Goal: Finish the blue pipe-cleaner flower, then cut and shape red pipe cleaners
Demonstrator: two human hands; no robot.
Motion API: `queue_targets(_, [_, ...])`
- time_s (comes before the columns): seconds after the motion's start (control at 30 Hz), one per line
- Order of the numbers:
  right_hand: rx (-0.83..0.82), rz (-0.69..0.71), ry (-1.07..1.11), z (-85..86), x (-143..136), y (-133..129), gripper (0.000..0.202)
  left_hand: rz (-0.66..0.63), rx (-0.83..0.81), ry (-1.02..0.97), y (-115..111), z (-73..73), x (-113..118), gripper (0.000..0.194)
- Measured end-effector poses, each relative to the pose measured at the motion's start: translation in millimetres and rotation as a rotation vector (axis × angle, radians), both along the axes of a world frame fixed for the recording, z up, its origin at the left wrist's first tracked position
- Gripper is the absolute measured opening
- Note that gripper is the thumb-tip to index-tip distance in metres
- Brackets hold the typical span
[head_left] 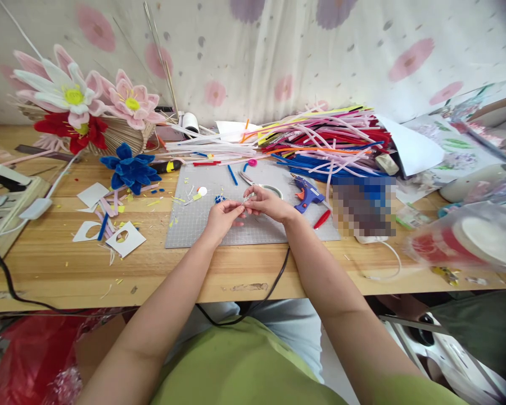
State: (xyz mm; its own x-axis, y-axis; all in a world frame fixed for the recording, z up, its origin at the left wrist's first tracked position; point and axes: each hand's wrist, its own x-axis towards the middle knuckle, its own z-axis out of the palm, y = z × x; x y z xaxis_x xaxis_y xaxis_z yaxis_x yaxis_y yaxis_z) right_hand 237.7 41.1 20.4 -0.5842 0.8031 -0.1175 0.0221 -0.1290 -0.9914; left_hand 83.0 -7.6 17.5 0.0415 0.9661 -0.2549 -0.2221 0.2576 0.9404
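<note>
Over the grey cutting mat [185,225], my left hand [225,218] and my right hand [265,203] meet fingertip to fingertip. Both are closed in a pinch around a small, thin, pale piece [245,200], too small to make out clearly. A little blue piece [220,199] shows just behind my left fingers. Scissors [274,190] lie behind my right hand, partly covered by it. The blue glue gun [308,194] rests to the right of that hand, with a red-handled tool [322,219] beside the gun.
Coloured pipe cleaners [329,140] are heaped along the back. A blue flower [129,169] and a bunch of fluffy flowers [73,97] stand at left, near cut white cards [126,239]. A bagged cup [468,236] is at right. A black cable [278,275] crosses the front edge.
</note>
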Motion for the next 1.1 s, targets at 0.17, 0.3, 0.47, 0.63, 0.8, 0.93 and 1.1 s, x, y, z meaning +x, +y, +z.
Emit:
queue_targets(0.17, [0.018,-0.026,-0.038,1.5,-1,-1,0.036,0.039,0.046,0.052,2,-6.5,0,0.019])
queue_targets(0.3, [0.030,-0.149,-0.014,1.9,0,0,0.036,0.079,0.055,0.072,4,-8.1,0,0.021])
queue_targets(0.47, [0.064,-0.130,-0.077,2.9,-5,-1,0.034,0.086,0.050,0.063,4,-7.7,0,0.020])
queue_targets(0.63, [0.107,-0.144,-0.082,2.0,-11,-2,0.029,0.083,0.039,0.061,3,-6.7,0,0.017])
queue_targets(0.8, [0.098,-0.204,-0.066,2.3,-10,-1,0.026,0.090,0.033,0.065,2,-4.4,-1,0.017])
queue_targets(0.93, [0.096,-0.150,-0.102,2.0,-9,-1,0.027,0.088,0.018,0.066,3,-4.0,-1,0.019])
queue_targets(1.1, [0.064,-0.130,-0.099,-0.5,-9,-1,0.028,0.090,0.001,0.053,3,-2.4,-1,0.017])
